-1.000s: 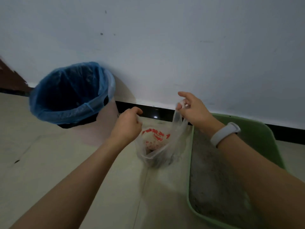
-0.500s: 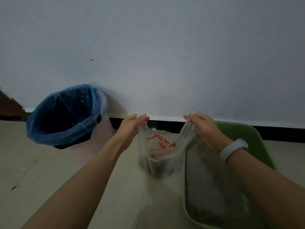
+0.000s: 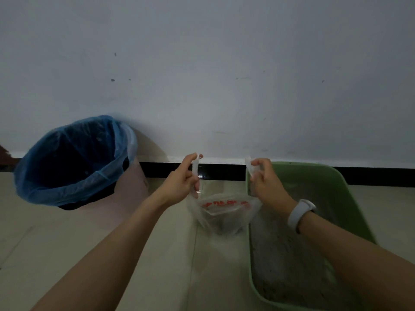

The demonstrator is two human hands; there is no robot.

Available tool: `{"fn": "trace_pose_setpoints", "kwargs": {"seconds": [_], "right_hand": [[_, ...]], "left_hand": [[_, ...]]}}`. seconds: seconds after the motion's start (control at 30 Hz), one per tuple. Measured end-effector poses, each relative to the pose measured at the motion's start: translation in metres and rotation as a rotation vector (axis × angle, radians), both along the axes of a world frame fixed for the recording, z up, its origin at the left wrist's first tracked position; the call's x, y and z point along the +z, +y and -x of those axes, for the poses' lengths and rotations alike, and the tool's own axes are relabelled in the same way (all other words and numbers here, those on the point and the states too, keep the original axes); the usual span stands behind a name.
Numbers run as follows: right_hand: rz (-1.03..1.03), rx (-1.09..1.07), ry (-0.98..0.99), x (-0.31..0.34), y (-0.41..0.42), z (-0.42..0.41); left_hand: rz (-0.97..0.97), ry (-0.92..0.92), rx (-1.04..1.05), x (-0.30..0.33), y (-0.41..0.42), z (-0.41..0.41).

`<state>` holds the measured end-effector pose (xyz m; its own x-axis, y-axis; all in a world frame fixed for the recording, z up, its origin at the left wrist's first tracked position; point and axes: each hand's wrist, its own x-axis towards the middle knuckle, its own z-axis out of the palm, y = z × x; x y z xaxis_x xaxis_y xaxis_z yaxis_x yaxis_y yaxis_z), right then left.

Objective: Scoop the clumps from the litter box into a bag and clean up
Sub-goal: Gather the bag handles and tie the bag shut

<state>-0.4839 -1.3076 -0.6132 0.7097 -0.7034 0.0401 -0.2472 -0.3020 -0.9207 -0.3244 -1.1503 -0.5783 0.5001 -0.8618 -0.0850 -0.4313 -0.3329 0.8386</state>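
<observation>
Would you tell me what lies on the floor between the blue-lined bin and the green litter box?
In the head view, the clear bag hangs there, between bin and litter box.

The thin see-through plastic bag [image 3: 224,212] had a row of red marks printed across its front, near the top. They looked like writing, but they were too small and blurry to read. No other words, numbers or signs could be read anywhere else.
</observation>
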Motion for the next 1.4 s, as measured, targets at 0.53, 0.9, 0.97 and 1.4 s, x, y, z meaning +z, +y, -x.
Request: {"fn": "trace_pose_setpoints", "kwargs": {"seconds": [0.53, 0.9, 0.97, 1.4], "right_hand": [[-0.058, 0.021, 0.102, -0.054, 0.03, 0.004], [-0.57, -0.281, -0.048, -0.055, 0.028, -0.011], [-0.681, -0.331, -0.112, -0.05, 0.025, -0.016], [-0.569, -0.063, 0.017, -0.048, 0.029, -0.028]], "left_hand": [[0.023, 0.427, 0.443, -0.079, 0.0, 0.037], [0.011, 0.437, 0.224, -0.085, -0.016, 0.053], [0.085, 0.598, 0.42, -0.082, -0.023, 0.052], [-0.043, 0.712, 0.451, -0.075, -0.029, 0.037]]}}
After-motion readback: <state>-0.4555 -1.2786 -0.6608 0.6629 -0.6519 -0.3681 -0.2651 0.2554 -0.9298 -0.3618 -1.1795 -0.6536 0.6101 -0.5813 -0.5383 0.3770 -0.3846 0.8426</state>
